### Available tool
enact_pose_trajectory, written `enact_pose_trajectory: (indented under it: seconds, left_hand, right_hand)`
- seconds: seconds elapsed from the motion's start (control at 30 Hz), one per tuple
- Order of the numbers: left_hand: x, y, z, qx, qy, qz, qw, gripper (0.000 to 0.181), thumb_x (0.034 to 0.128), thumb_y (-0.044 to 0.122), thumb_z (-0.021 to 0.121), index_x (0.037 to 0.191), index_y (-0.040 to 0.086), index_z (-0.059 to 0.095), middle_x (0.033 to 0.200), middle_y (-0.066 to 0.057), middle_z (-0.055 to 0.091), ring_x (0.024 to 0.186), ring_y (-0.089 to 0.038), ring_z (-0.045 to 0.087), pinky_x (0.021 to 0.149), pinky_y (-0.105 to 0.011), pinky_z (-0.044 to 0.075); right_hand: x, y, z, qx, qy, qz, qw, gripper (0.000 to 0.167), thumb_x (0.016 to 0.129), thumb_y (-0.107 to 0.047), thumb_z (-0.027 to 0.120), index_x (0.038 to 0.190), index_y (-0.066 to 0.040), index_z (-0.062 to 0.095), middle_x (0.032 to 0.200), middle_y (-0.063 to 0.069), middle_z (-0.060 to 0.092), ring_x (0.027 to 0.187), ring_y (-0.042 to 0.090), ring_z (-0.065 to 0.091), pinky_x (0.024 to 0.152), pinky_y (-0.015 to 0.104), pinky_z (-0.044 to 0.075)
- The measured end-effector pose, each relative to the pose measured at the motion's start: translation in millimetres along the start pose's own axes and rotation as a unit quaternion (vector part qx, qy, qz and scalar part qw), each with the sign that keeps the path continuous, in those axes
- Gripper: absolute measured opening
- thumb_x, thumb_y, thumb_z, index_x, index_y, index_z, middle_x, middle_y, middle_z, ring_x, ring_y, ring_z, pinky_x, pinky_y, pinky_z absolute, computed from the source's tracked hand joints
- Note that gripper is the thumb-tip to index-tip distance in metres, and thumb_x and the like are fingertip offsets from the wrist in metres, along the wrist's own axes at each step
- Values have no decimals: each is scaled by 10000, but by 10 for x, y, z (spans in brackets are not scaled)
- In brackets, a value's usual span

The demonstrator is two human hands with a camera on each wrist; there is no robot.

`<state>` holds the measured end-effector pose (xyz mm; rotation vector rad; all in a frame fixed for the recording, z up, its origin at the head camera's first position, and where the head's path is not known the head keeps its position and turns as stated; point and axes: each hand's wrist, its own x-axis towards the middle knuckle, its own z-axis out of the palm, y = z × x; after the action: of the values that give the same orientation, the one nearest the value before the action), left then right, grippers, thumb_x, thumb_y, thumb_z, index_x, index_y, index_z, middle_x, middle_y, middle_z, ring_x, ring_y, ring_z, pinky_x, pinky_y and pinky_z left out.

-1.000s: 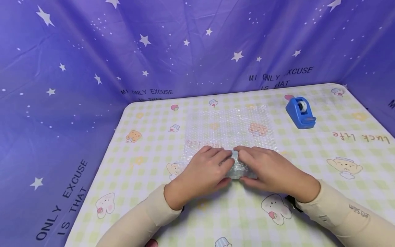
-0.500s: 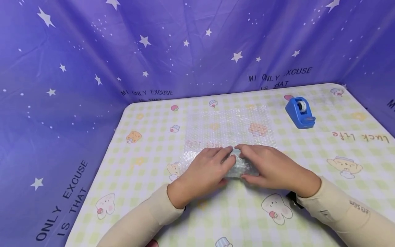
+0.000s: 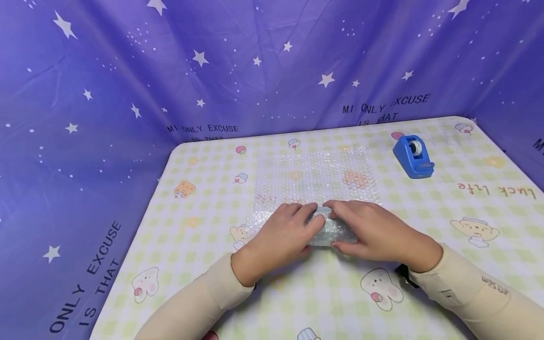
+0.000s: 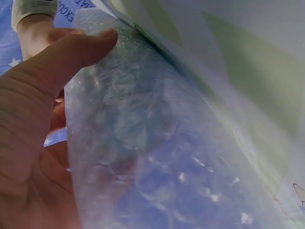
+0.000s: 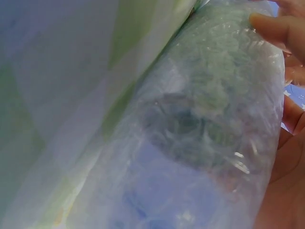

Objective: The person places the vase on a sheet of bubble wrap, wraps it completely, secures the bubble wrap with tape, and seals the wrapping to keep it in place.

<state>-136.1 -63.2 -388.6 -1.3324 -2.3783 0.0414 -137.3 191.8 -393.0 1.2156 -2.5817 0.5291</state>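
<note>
A bubble-wrap roll (image 3: 326, 232) lies at the near edge of a flat sheet of clear bubble wrap (image 3: 314, 172). Something greenish and see-through shows blurred inside the roll; its kind cannot be made out. My left hand (image 3: 285, 233) holds the roll's left part, fingers over the top and thumb on the near side. On the right part, my right hand (image 3: 370, 231) grips it the same way. Both wrist views show the wrap close up, with the left thumb (image 4: 90, 50) and the right thumb (image 5: 274, 29) pressing on its surface.
A blue tape dispenser (image 3: 414, 157) with a roll of tape stands at the back right of the table. The checked tablecloth (image 3: 204, 264) has cartoon prints. Behind and left of the table hangs a purple starry curtain (image 3: 263, 71).
Both hands have shifted only slightly on the roll. More of its middle shows between them, and less of the left thumb. The dispenser has stayed in place.
</note>
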Motion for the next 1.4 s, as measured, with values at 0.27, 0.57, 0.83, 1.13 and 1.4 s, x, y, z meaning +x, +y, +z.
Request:
enact_pose_trajectory:
  seconds: [0.27, 0.57, 0.83, 1.13, 1.4]
  left_hand:
    - [3, -20, 15, -136, 42, 51, 9999, 519, 765, 350, 838, 1157, 151, 562, 1317, -103, 662, 1052, -277, 702, 862, -413, 574]
    - [8, -50, 1, -315, 67, 44, 9995, 492, 738, 315, 806, 1141, 154, 574, 1287, -86, 670, 1022, -272, 706, 855, -416, 572]
    - [10, -63, -17, -494, -121, -20, 9987, 544, 748, 368, 832, 1193, 171, 590, 1307, -73, 667, 1052, -261, 703, 883, -412, 566]
    - [7, -102, -23, -754, -85, -17, 9971, 578, 722, 360, 860, 1196, 156, 598, 1249, -46, 681, 1065, -244, 702, 894, -393, 558]
    - [13, -135, -21, -1037, -213, -46, 9944, 572, 728, 362, 865, 1195, 174, 595, 1231, -1, 679, 1020, -185, 685, 910, -371, 547]
  right_hand:
    - [-12, -3, -16, 60, -99, 97, 9999, 757, 801, -412, 846, 1407, -99, 521, 1085, -82, 702, 957, 83, 685, 802, 381, 566]
    - [0, -13, -36, 135, -126, 130, 9997, 738, 801, -412, 846, 1399, -127, 520, 1112, -96, 712, 969, 73, 689, 807, 373, 568]
    - [-6, -25, -44, 46, -201, 109, 9997, 734, 812, -420, 840, 1402, -126, 517, 1151, -68, 717, 992, 97, 701, 818, 383, 575]
    - [-3, -34, -34, -102, -145, 53, 9998, 801, 809, -441, 827, 1457, -106, 497, 1165, -75, 725, 993, 91, 706, 810, 387, 577]
    - [11, -79, -63, -463, 27, 6, 9989, 623, 800, -505, 799, 1274, -166, 577, 1355, 0, 653, 1189, 173, 660, 979, 457, 528]
